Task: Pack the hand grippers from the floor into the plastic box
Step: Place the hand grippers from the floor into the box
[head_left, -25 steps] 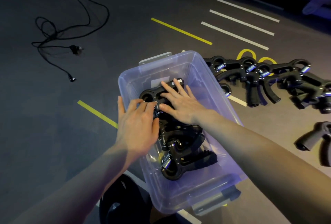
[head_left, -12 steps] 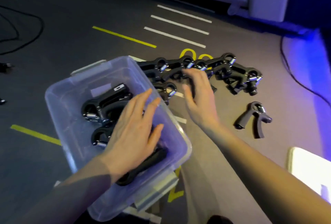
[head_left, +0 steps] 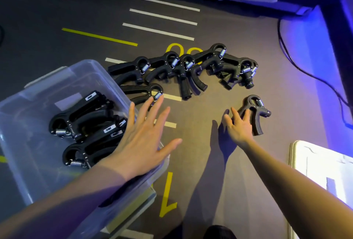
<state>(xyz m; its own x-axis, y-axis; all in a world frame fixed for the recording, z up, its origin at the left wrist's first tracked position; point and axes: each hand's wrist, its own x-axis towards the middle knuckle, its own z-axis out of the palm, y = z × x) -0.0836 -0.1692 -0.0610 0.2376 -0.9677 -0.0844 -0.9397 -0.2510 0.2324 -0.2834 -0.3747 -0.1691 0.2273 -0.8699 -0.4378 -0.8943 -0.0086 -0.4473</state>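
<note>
Right hand [head_left: 239, 126] at 3 o'clock, fingers laid on lone hand gripper [head_left: 254, 113], not yet curled round. Left hand [head_left: 142, 141] spread flat over plastic box [head_left: 57, 78] rim, 9 o'clock. Risk: shallow fingertip grab lets gripper slip; pile [head_left: 183, 68] at 12 o'clock remained.

Gym or training floor, most likely: dark matte flooring [head_left: 200, 154] is marked with white lines [head_left: 162, 17], a yellow stripe [head_left: 99, 36] and painted yellow numerals [head_left: 168, 194]. Many spring hand grippers [head_left: 183, 68] are scattered on it. Blue-violet accent lighting is seen at right.
</note>
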